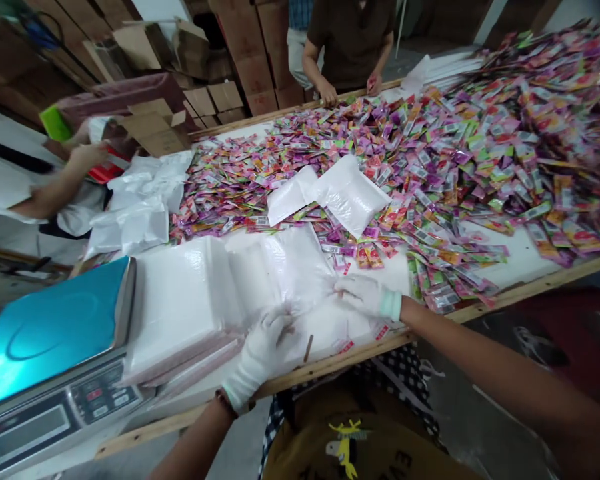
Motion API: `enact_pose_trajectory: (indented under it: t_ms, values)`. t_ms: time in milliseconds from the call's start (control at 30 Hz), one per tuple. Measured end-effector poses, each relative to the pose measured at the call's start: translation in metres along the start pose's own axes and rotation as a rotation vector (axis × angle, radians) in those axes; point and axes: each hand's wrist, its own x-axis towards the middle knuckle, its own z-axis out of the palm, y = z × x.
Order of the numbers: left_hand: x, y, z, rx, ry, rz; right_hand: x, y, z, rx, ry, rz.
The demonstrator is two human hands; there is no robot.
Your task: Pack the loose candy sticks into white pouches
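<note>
A filled white plastic mailer bag (pixel 300 267) lies on the table in front of me. My right hand (pixel 364 295), in a white glove with a mint cuff, pinches its right edge. At the bag's lower left corner is my left hand (pixel 265 347), also gloved, with its fingers curled in on the bag's edge. A stack of flat white bags (pixel 175 287) lies just left of it. Beyond my hands, two more white bags, one plump (pixel 353 193) and one smaller (pixel 293 195), rest on a heap of small colourful sachets (pixel 430 147).
A scale (pixel 55 327) with a blue top stands at the left. Several filled white bags (pixel 140 200) lie behind it, near a co-worker's arm (pixel 55 187). Another person (pixel 350 47) stands across the table. The wooden table edge (pixel 330 365) runs before me.
</note>
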Motion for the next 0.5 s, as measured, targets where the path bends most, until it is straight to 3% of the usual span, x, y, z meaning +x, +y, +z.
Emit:
enact_pose_trajectory:
  t_ms: [133,233,333,400,433,500]
  values:
    - [0.024,-0.008,-0.007,-0.104,0.051,-0.294,0.029,-0.001,-0.004,0.036,-0.001,0.252]
    - [0.045,-0.011,-0.007,-0.154,0.121,-0.431,0.050,-0.005,0.000,-0.030,-0.015,0.435]
    - [0.055,-0.010,-0.003,-0.318,0.261,-0.566,0.062,-0.012,0.003,-0.078,0.014,0.524]
    - [0.056,-0.004,-0.003,-0.541,0.317,-0.632,0.065,-0.013,0.004,-0.078,0.057,0.543]
    - [0.054,0.000,-0.005,-0.676,0.282,-0.652,0.066,-0.011,0.004,-0.061,0.078,0.548]
    - [0.050,0.012,-0.015,-0.919,0.086,-0.681,0.065,-0.002,0.004,0.034,0.112,0.533]
